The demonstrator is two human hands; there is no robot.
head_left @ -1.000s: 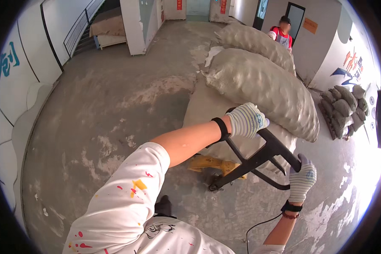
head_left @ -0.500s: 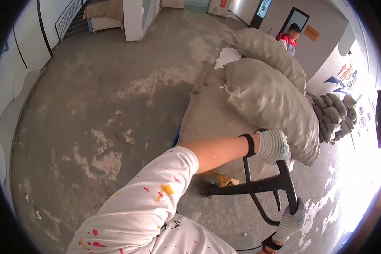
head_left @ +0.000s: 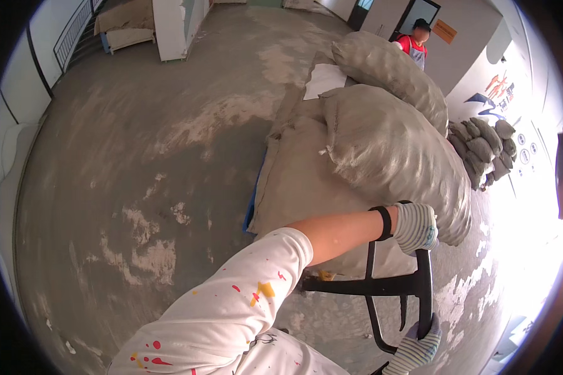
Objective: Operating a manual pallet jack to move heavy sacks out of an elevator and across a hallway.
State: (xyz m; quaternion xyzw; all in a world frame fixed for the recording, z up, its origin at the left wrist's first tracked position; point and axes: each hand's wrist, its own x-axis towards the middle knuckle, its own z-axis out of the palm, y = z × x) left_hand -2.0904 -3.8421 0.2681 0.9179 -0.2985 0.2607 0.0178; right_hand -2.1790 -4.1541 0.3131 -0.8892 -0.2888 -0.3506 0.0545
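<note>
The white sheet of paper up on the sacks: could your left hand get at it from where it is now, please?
Probably not: the left hand grips the black handle, and the big grey sack lies between it and the paper.

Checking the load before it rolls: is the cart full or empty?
Full: bulging grey sacks are heaped on the cart, beyond the black handle that both gloved hands hold.

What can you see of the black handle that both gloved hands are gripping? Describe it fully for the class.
The black handle is a looped frame of dark tubing, metal by its look, with a straight crossbar running left toward a shaft. It stands close in front of the person, before the grey sacks. The left hand, gloved, grips its top end; the right hand, also gloved, grips its lower end. Its foot is hidden behind the sleeve.
</note>
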